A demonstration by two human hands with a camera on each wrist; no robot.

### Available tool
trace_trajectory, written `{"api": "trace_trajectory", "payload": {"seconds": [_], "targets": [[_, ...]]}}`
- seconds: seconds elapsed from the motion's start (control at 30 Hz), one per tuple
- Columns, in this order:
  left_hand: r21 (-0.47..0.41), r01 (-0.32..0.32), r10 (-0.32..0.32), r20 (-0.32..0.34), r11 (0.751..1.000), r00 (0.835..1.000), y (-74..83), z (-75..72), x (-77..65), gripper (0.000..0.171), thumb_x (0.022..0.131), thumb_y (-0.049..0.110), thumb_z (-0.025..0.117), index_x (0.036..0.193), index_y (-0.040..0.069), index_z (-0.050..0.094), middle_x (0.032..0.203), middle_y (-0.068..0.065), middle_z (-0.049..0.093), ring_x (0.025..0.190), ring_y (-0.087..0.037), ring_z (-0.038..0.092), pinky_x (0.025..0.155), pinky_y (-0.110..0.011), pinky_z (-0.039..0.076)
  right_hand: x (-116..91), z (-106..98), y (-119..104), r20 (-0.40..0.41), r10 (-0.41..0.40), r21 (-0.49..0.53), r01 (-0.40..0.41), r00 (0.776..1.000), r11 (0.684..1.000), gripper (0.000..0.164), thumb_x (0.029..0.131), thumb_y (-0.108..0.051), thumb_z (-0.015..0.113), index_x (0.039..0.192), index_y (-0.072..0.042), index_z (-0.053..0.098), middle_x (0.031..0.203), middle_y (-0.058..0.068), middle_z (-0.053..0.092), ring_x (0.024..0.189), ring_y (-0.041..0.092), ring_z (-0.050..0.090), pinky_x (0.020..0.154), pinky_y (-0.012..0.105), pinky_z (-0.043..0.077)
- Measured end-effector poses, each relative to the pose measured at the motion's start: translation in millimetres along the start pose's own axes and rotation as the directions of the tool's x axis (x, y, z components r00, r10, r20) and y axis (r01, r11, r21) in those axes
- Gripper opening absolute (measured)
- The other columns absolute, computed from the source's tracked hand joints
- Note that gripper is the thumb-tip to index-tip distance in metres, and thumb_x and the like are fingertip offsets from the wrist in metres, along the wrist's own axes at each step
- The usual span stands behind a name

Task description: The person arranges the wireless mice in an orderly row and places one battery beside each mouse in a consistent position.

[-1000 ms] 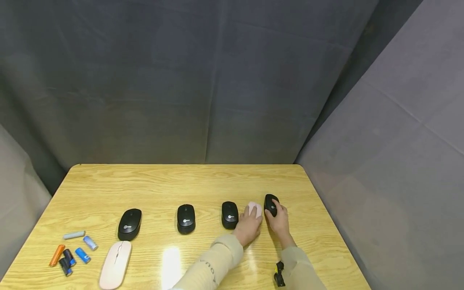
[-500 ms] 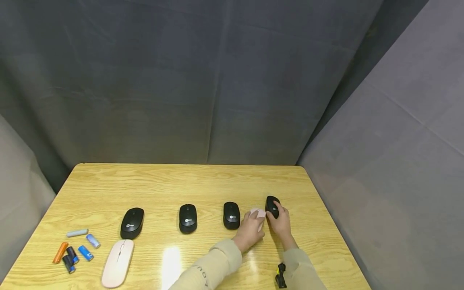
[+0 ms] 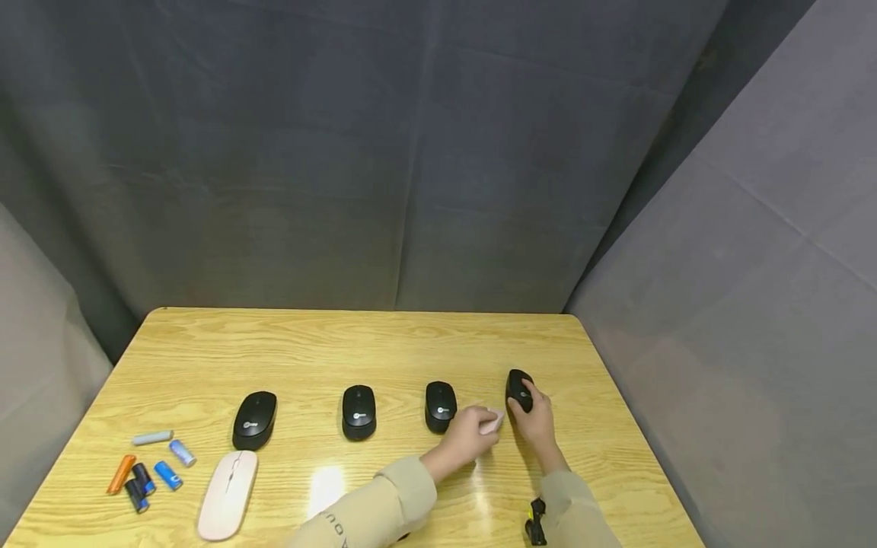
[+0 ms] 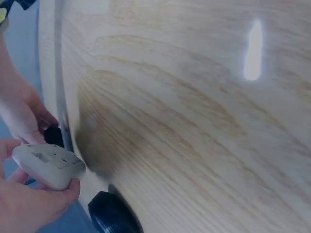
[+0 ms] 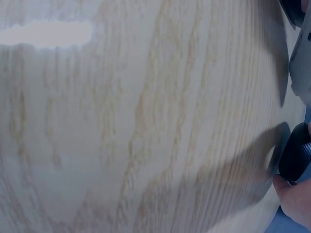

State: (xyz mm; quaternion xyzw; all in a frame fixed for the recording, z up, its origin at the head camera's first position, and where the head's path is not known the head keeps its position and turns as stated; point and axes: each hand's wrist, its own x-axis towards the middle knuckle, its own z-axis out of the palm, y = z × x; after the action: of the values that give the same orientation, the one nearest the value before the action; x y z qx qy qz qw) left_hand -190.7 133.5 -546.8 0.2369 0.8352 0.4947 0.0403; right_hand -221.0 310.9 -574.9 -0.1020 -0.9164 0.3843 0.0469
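My left hand [image 3: 464,437] grips a pale pink computer mouse [image 3: 492,423] by its sides, thumb on one edge and fingers on the other. In the left wrist view the mouse [image 4: 51,165] is tipped up, so its underside with small slots shows. My right hand [image 3: 537,423] holds a black computer mouse [image 3: 518,389] between thumb and fingers near the table's right side. The right wrist view catches this black mouse [image 5: 295,153] at its edge, with the thumb against it. Left of my left hand stands another black mouse [image 3: 440,406].
Two more black mice [image 3: 359,412] [image 3: 254,420] stand further left on the wooden table [image 3: 308,350]. A pink mouse [image 3: 228,495] lies at the front left beside several loose batteries [image 3: 167,475]. A small black and yellow item [image 3: 536,522] is by the right sleeve.
My left hand has drawn the pink mouse towards me and tipped it up off its flat position. The right hand stays on its black mouse. The whole head view has shifted slightly.
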Motion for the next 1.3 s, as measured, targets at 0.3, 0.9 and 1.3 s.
{"api": "trace_trajectory", "payload": {"seconds": [0.3, 0.9, 1.3], "targets": [[-0.052, -0.071, 0.071, -0.001, 0.996, 0.997, 5.5, -29.5, -30.6, 0.033, 0.081, 0.009, 0.061, 0.113, 0.001, 0.063, 0.123, -0.02, 0.055, 0.11, -0.031, 0.055, 0.081, -0.026, 0.05, -4, 4, -9, 0.001, -0.058, -0.005, 0.058, 0.998, 0.998, 0.054, 0.089, -0.016, 0.059, 0.137, -0.002, 0.038, 0.132, 0.035, 0.032, 0.121, 0.049, 0.034, 0.099, 0.058, 0.03], [0.32, -0.09, 0.191, -0.302, 0.943, 0.934, -28.3, -87.0, -122.3, 0.032, 0.074, 0.007, 0.067, 0.106, 0.001, 0.066, 0.123, -0.02, 0.054, 0.117, -0.044, 0.045, 0.085, -0.043, 0.047, -45, 32, -41, -0.097, -0.171, 0.041, 0.175, 0.981, 0.984, 0.05, 0.086, -0.014, 0.063, 0.132, -0.005, 0.045, 0.126, 0.031, 0.04, 0.112, 0.046, 0.044, 0.089, 0.056, 0.041], [0.454, -0.023, 0.209, -0.364, 0.891, 0.908, -50.6, -95.2, -157.4, 0.031, 0.069, 0.004, 0.071, 0.099, 0.0, 0.068, 0.117, -0.022, 0.057, 0.111, -0.046, 0.048, 0.086, -0.051, 0.045, -85, 48, -60, -0.123, -0.186, 0.054, 0.193, 0.975, 0.98, 0.051, 0.083, -0.011, 0.066, 0.131, -0.008, 0.047, 0.126, 0.028, 0.04, 0.11, 0.041, 0.047, 0.086, 0.051, 0.046]]}}
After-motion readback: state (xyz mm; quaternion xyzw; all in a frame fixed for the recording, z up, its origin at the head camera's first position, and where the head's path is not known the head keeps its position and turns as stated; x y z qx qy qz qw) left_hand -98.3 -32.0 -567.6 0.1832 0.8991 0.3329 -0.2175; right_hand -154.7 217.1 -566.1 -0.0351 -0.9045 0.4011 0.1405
